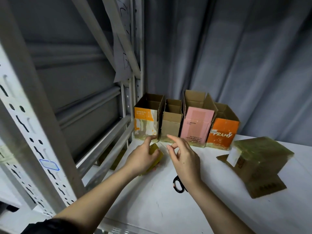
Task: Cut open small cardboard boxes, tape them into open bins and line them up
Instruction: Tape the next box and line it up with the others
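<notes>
Several open cardboard bins stand in a row at the back of the white shelf point(152, 200): an orange-and-white bin point(146, 123), a plain brown bin point(171, 124), a pink bin point(196, 126) and an orange "PRAMY" bin point(222, 132). My left hand point(143, 157) grips a yellowish tape roll point(154, 159) in front of the leftmost bin, index finger reaching toward its base. My right hand point(184, 159) hovers beside it and pinches the end of a clear tape strip point(164, 146) between thumb and finger. Black scissors point(178, 184) lie on the shelf under my right wrist.
A tape-covered cardboard box point(258, 164) lies tilted on its flaps at the right of the shelf. Metal rack uprights point(38, 132) and beams stand at the left. A grey curtain point(236, 56) hangs behind the bins.
</notes>
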